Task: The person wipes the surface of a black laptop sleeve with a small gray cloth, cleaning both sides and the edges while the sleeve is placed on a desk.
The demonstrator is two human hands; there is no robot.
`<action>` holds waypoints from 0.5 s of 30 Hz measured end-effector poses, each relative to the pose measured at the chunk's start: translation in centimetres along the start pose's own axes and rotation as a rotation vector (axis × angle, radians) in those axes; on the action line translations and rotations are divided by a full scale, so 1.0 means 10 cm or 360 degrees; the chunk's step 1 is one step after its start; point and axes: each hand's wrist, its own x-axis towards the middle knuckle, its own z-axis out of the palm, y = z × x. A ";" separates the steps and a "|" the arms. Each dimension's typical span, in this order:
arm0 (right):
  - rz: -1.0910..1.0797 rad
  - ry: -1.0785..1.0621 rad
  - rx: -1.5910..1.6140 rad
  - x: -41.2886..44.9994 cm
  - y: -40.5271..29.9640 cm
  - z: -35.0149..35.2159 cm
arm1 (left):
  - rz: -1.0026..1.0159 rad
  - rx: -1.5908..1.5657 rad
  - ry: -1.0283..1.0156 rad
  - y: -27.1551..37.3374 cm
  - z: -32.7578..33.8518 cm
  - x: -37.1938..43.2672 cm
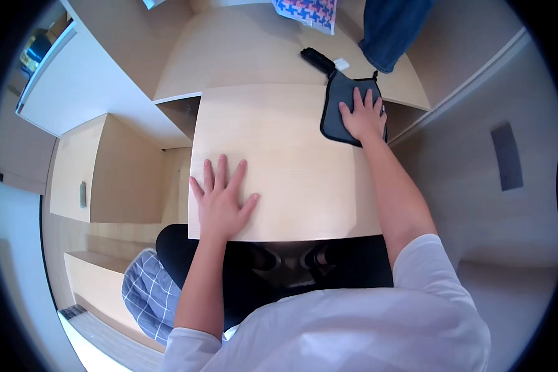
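Observation:
My left hand [221,204] lies palm down with its fingers spread on a pale wood-grain tabletop panel [283,186], near its left edge. At the panel's far right, my right hand [365,116] rests flat, fingers apart, on a grey cloth with black edging [337,118]. The cloth overhangs the panel's right side, and a small black loop sticks up at its far corner. Touching its far left corner is a black elongated pouch or case [317,61]. A small white object [341,63] sits beside the case on the desk surface behind [242,51].
Blue denim [395,32] and a patterned plastic bag [309,14] are at the far side. A wooden drawer cabinet [125,172] stands to the left. A grey wall [460,153] bounds the right. Below, a checked cushion [151,293] shows beside my leg.

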 end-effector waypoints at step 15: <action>-0.0275 0.0094 -0.0036 -2.75 0.89 0.05 | -0.0012 0.0084 0.0010 -0.02 0.09 -0.02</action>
